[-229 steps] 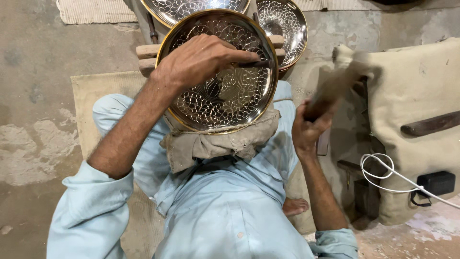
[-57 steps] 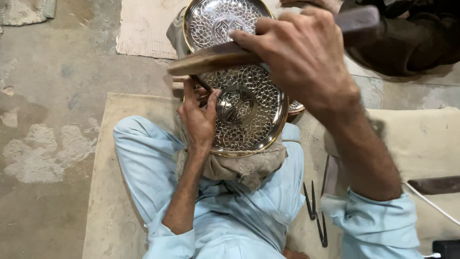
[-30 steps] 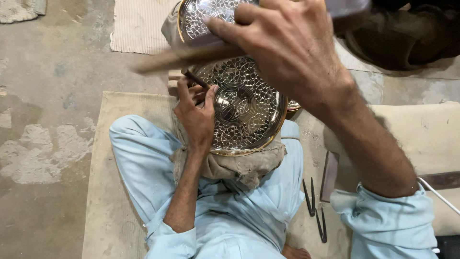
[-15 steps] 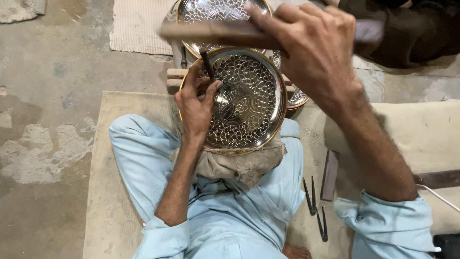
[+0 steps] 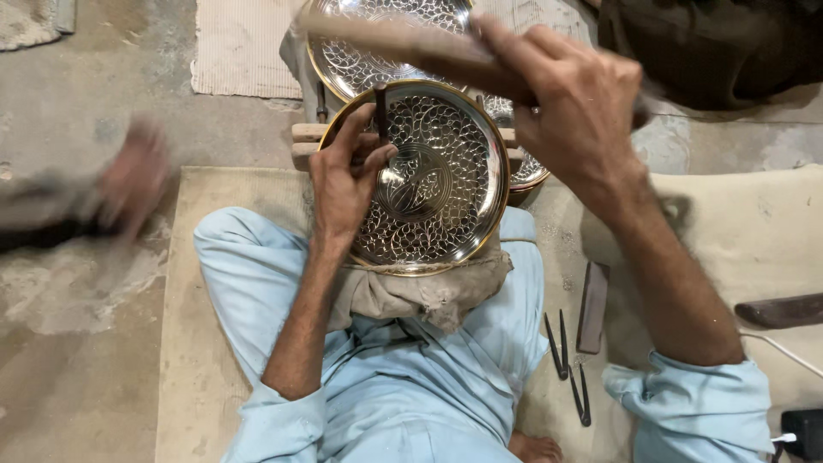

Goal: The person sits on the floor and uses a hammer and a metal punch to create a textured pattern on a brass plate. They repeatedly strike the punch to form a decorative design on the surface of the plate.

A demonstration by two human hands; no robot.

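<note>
Left hand (image 5: 347, 184): fingers pinched on a punch (image 5: 381, 107) set upright on the plate (image 5: 429, 176).
Right hand (image 5: 574, 107): fist closed round a blurred mallet (image 5: 403, 43), raised above.
Plate: on a cloth (image 5: 411, 296) over the lap.

Blurred hand (image 5: 129, 184) has come in at the left

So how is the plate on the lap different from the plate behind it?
The near plate shows whole, round with a gold rim, and rests on a cloth on the lap. The far plate is partly hidden and cut off by the picture's top edge. The left hand holds a thin dark tool on the near plate; nothing touches the far one. Both are shiny metal with leafy patterns.
</note>
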